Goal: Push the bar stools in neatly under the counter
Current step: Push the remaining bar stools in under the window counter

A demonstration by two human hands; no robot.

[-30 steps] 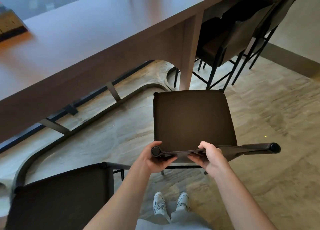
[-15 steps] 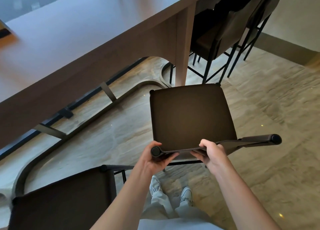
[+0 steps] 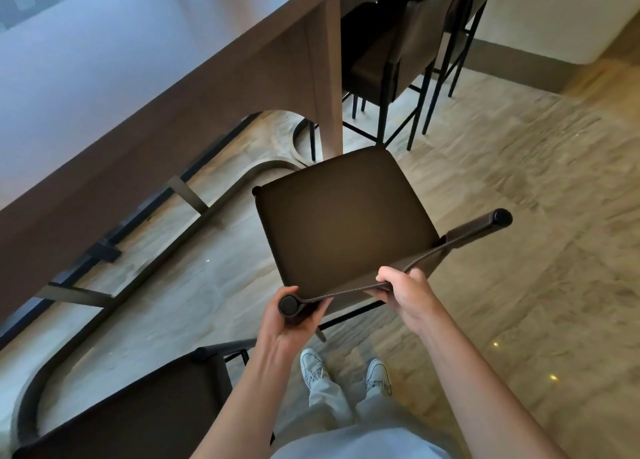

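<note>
While both hands hold its low backrest, the bar stool (image 3: 341,216) stands on the stone-patterned floor (image 3: 519,199) just in front of the counter (image 3: 138,88), its seat not yet under the counter edge. Seen from the head camera, the stool has a dark brown, square, padded seat with rounded corners, turned at an angle to the counter. A thin curved backrest (image 3: 433,254) of the same dark material runs along the near side and ends in a round black cap at each tip. Black metal legs and a crossbar show below the seat.

The left hand (image 3: 294,316) has its grip wrapped round the left end of the backrest, fingers curled under the cap, thumb on top. The right hand (image 3: 405,292) pinches the middle of the backrest rim, fingers curled over its edge.

The counter leg (image 3: 329,78) rises just beyond the far corner of the seat. Beyond it, two more stools (image 3: 398,53) are tucked under the counter. Another stool (image 3: 138,413) sits at the lower left, near the left forearm. A curved metal footrail (image 3: 173,251) runs along the floor below the counter.
</note>
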